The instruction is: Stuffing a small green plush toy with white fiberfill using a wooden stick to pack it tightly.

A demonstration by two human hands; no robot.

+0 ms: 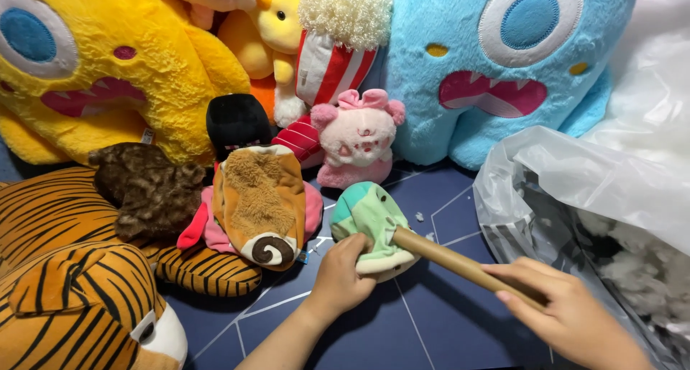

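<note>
**Green plush toy held on a dark blue mat, wooden stick at its opening**

All positions are given relative to the green plush toy point(370, 222), which lies near the middle of the dark blue mat point(431, 327).

Largest items. Behind and to the right of the toy sits a large light-blue monster plush point(496, 68) with one round eye and a toothed pink mouth. Behind and far to the left is a matching yellow monster plush point(108, 68). To the left and nearer the camera lies a striped tiger plush point(72, 284). To the right is a clear plastic bag point(575, 197) with white stuffing visible inside.

Mid-sized items. Directly behind the toy sits a small pink-and-white plush point(357, 136); above that, a red-and-white striped popcorn plush point(338, 46). Just to the left lies a tan and brown plush point(259, 204) on a pink one, with a dark brown furry piece point(147, 190) further left.

Hands and tool. The left hand point(341, 276) is closed on the toy's near lower edge, fingertips curled over the fabric, thumb on its front. The right hand point(560, 305), near and to the right, has its fingers wrapped around a wooden stick point(453, 262). The stick's far tip touches the toy's right side, just beside the left hand's fingers.
</note>
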